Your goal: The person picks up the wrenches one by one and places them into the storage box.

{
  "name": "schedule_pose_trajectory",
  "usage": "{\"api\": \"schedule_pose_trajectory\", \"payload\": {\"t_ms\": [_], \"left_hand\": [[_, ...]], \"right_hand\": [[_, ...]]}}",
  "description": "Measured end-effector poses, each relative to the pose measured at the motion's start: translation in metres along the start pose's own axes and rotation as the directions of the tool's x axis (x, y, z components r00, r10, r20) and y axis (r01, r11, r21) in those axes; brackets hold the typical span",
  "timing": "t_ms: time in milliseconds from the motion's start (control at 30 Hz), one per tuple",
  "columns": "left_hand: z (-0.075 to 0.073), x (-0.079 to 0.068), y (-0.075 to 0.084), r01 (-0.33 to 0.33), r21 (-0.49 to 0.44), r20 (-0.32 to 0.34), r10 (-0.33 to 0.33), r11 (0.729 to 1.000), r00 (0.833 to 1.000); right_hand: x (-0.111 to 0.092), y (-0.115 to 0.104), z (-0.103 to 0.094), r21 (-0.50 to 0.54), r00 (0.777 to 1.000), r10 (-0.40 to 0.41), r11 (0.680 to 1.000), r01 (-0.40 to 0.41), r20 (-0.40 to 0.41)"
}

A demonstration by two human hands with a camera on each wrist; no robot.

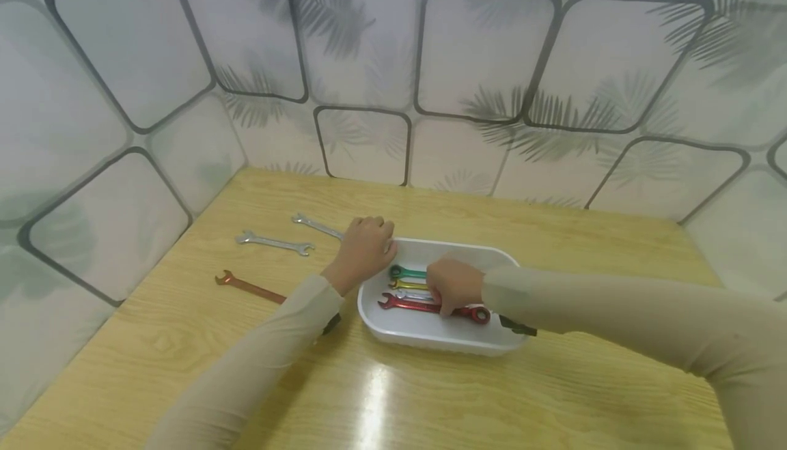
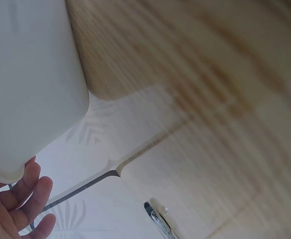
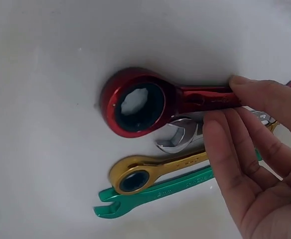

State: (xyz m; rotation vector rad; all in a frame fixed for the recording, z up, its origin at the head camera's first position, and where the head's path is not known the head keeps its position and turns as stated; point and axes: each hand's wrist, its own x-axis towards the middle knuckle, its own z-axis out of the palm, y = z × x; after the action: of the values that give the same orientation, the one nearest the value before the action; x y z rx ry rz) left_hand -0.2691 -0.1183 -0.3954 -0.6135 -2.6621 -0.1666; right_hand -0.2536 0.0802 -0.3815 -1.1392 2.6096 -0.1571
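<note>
A white tub (image 1: pixel 430 341) stands on the table. My left hand (image 1: pixel 367 242) holds its left rim; in the left wrist view the fingers (image 2: pixel 32 199) curl under the rim's corner. Inside the tub, my right hand (image 1: pixel 455 285) pinches a red ratchet wrench (image 3: pixel 205 99) by its shaft, thumb on one side and fingers on the other. Beside the red wrench lie a silver wrench (image 3: pixel 183 135), a yellow ratchet wrench (image 3: pixel 158 168) and a green wrench (image 3: pixel 170 189). In the head view the right hand covers the middle of these wrenches.
Left of the tub, two silver wrenches (image 1: pixel 274 242) and an orange-brown wrench (image 1: pixel 252 289) lie on the wooden table (image 1: pixel 393 211). The left forearm covers one end of the orange-brown one. Behind the table rises a patterned wall (image 1: pixel 363 143).
</note>
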Motion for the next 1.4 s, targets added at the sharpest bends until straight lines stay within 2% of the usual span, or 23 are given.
{"api": "schedule_pose_trajectory", "payload": {"t_ms": [267, 567, 767, 867, 967, 1033, 1100, 1233, 1300, 1333, 1400], "left_hand": [[0.0, 0.0, 0.0, 0.001, 0.002, 0.011, -0.001, 1.0, 1.0], [0.0, 0.001, 0.0, -0.009, 0.018, -0.011, 0.009, 1.0, 1.0], [-0.001, 0.0, 0.001, -0.007, 0.011, -0.004, 0.007, 1.0, 1.0], [-0.002, 0.0, 0.001, -0.004, 0.008, 0.005, 0.004, 1.0, 1.0], [-0.002, -0.001, 0.001, -0.007, 0.001, -0.002, 0.007, 1.0, 1.0], [-0.003, -0.001, 0.001, -0.01, -0.002, -0.012, 0.01, 1.0, 1.0], [-0.003, -0.001, 0.001, -0.01, -0.006, -0.021, 0.01, 1.0, 1.0], [-0.002, -0.002, 0.0, -0.007, -0.011, -0.028, 0.007, 1.0, 1.0], [-0.001, -0.002, 0.0, -0.009, -0.007, -0.029, 0.009, 1.0, 1.0], [0.0, -0.002, 0.0, -0.01, -0.006, -0.028, 0.009, 1.0, 1.0], [0.001, -0.001, 0.0, -0.01, -0.003, -0.026, 0.01, 1.0, 1.0]], "right_hand": [[0.0, -0.005, -0.003, 0.017, 0.999, 0.028, 0.999, -0.029, 0.042], [-0.001, -0.001, -0.006, -0.014, 0.998, 0.02, 1.0, -0.019, 0.059], [-0.012, 0.001, -0.025, 0.042, 0.994, 0.049, 0.998, -0.053, 0.097], [-0.024, 0.005, -0.038, 0.045, 0.999, 0.021, 0.999, -0.023, 0.047], [-0.036, 0.015, -0.047, 0.005, 0.997, 0.01, 1.0, -0.01, -0.072], [-0.044, 0.026, -0.05, -0.028, 0.983, 0.004, 1.0, -0.009, -0.181], [-0.05, 0.038, -0.05, -0.057, 0.953, -0.004, 0.998, -0.014, -0.304], [-0.057, 0.065, -0.04, -0.125, 0.848, -0.053, 0.992, -0.016, -0.527], [-0.06, 0.075, -0.033, -0.153, 0.804, -0.065, 0.988, -0.033, -0.591], [-0.06, 0.079, -0.029, -0.159, 0.791, -0.063, 0.986, -0.044, -0.608], [-0.062, 0.086, -0.021, -0.153, 0.786, -0.035, 0.985, -0.076, -0.617]]}}
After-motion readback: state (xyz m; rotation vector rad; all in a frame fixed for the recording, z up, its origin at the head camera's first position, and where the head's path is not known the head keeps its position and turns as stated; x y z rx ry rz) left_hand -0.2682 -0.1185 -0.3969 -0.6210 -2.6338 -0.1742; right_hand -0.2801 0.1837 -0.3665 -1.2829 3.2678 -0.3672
